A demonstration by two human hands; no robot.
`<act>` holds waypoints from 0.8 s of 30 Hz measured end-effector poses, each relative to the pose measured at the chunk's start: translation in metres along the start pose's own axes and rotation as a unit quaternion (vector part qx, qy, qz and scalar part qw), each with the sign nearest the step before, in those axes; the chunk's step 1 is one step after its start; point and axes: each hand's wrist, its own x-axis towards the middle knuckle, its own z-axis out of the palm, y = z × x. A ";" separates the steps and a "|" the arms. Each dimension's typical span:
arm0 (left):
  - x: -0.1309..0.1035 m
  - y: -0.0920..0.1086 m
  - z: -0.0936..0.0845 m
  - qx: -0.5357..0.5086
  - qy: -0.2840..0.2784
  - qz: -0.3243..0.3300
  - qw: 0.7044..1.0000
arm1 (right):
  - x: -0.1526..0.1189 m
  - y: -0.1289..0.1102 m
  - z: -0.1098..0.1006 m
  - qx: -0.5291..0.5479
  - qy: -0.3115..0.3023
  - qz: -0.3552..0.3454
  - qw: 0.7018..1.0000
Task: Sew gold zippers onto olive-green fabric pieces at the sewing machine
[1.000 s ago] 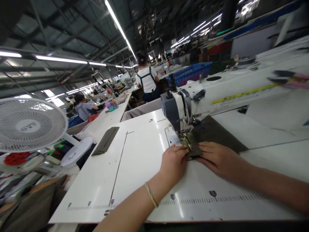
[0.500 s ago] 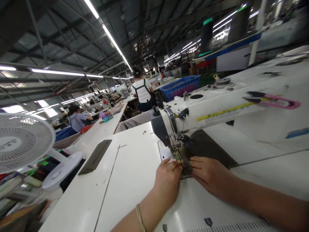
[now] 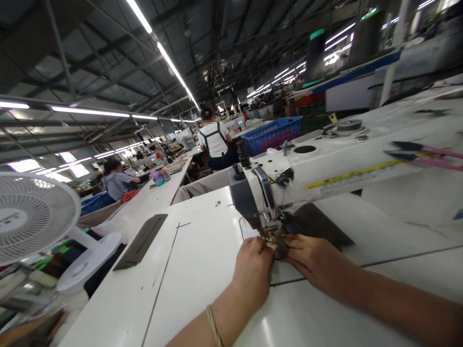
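Observation:
Both my hands are at the needle area of a white sewing machine (image 3: 268, 205), on its white table. My left hand (image 3: 253, 270) lies left of the presser foot, fingers curled and pressed onto the near end of a dark olive fabric piece (image 3: 321, 229). On the other side, my right hand (image 3: 316, 258) has its fingers held together against the same fabric. A small dark folded end (image 3: 281, 249) shows between the hands. The fabric's wider part spreads flat behind the needle, under the machine arm. My left fingertips are partly hidden.
Another dark flat piece (image 3: 141, 241) with a slit-like line lies left on the table. A white fan (image 3: 39, 217) stands at the left edge. Pink-handled thread snips (image 3: 423, 153) rest on the machine arm. Beyond are a blue crate (image 3: 273, 132) and two people at work.
The view has shifted slightly, and the ruler marks at the bottom have left it. My hands stay at the presser foot. Less of the dark fabric shows behind the needle.

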 end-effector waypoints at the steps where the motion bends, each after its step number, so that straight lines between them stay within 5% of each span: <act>1: -0.004 0.000 -0.001 -0.015 0.002 -0.003 1.000 | -0.003 0.000 0.000 -0.014 0.004 -0.005 1.000; 6: -0.019 -0.003 0.002 -0.005 0.015 0.046 0.999 | -0.016 -0.004 0.000 -0.069 0.018 -0.010 0.997; 12: -0.006 -0.008 -0.002 0.076 -0.017 0.135 0.988 | -0.014 0.001 0.002 -0.070 -0.003 -0.005 0.998; 24: 0.008 -0.021 0.001 0.078 -0.046 0.121 0.989 | -0.005 0.018 0.003 -0.054 0.000 0.004 0.999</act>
